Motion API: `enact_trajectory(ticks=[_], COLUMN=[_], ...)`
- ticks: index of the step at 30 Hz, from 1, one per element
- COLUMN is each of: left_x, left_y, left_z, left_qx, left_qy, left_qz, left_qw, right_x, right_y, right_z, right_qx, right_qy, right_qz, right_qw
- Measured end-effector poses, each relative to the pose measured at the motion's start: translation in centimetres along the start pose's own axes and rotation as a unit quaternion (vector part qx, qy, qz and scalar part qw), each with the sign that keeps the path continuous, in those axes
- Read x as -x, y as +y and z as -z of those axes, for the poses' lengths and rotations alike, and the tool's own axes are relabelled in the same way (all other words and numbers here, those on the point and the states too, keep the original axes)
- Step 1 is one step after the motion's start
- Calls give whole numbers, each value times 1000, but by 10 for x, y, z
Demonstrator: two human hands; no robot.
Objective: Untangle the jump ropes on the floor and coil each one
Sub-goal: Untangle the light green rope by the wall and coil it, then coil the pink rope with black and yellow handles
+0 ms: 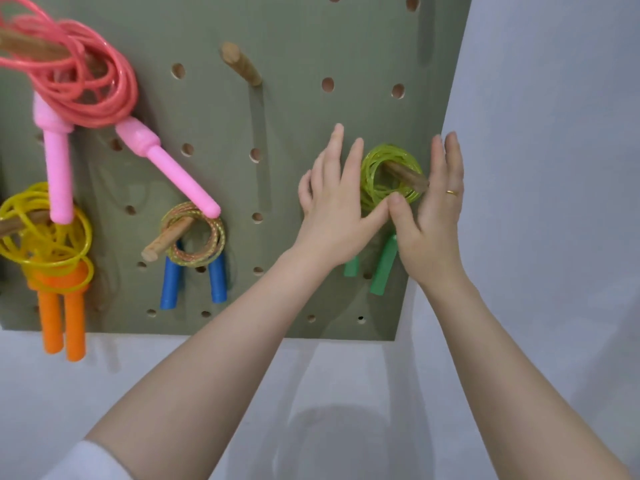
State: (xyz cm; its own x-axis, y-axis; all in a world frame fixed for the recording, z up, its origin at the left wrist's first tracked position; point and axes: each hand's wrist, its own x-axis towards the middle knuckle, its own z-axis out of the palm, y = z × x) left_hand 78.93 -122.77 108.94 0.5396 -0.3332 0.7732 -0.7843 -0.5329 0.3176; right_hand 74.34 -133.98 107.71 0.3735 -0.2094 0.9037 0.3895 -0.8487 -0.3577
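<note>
A coiled green jump rope point(375, 171) hangs on a wooden peg point(407, 174) of the olive pegboard point(294, 116), its two green handles point(382, 268) dangling below. My left hand point(332, 206) lies flat with straight fingers just left of the coil. My right hand point(433, 216), wearing a ring, is spread open just right of it. Both thumbs touch the lower edge of the coil. Neither hand grips anything.
Three more coiled ropes hang on pegs to the left: a pink one point(79, 77) with pink handles, a yellow one point(45, 237) with orange handles, a speckled one point(197, 237) with blue handles. One bare peg point(242, 64) sticks out at top centre. A pale wall point(554, 133) surrounds the board.
</note>
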Motion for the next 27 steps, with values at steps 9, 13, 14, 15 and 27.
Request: enact_trajectory(ticks=[9, 13, 14, 15, 27], left_x=[122, 237, 268, 299, 596], left_y=[-90, -172, -189, -203, -243], left_z=[62, 121, 138, 158, 392], left_qx=[70, 32, 18, 4, -123], left_qy=[-59, -155, -172, -187, -114], left_qz=[-58, 68, 111, 160, 581], left_qw=[994, 985, 979, 969, 796], right_x=[93, 148, 164, 181, 400], right_y=[-75, -132, -148, -166, -447], right_z=[-39, -105, -126, -146, -286], right_qx=[-62, -152, -164, -171, -271], right_qy=[115, -57, -117, -178, -655], right_qz=[76, 40, 38, 44, 344], right_qw=[989, 986, 979, 968, 616])
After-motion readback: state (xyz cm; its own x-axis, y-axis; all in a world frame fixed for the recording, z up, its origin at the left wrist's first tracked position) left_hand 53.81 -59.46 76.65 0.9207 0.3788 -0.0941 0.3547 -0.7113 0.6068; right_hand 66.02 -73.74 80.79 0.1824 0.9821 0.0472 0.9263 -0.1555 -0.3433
